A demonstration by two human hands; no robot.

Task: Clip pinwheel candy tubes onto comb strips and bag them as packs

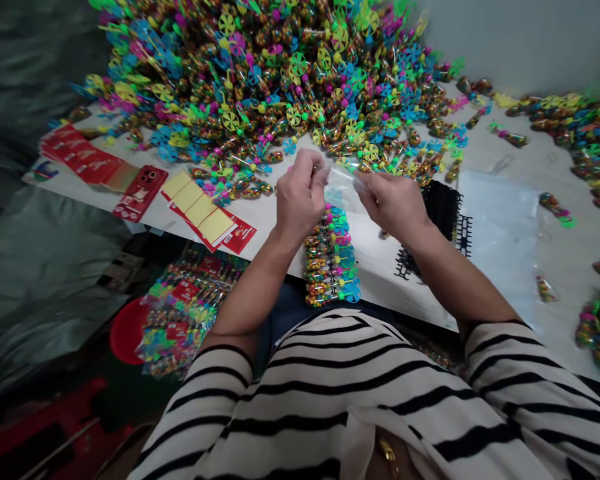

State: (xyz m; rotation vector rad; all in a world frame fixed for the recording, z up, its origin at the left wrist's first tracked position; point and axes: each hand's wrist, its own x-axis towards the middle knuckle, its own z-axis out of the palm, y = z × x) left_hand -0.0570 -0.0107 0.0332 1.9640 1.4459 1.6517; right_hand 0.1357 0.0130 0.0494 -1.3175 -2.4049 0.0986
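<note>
Both hands are working up at center frame, with the left hand (300,193) and right hand (393,207) nearly closed, fingertips pinching a clear plastic bag (343,190) between them. A row of pinwheel candy tubes (331,257) is lying just below, and a big candy heap (240,73) is filling the top of the frame.

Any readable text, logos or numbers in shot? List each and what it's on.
Nothing can be read.
Red cards at the left: print too small and blurred.
Single red card beside them: too small and blurred.
Red cards with yellow strips: too small and blurred.
Red labels in the filled bags: too blurred.
Clear plastic bag: no legible print.
</note>
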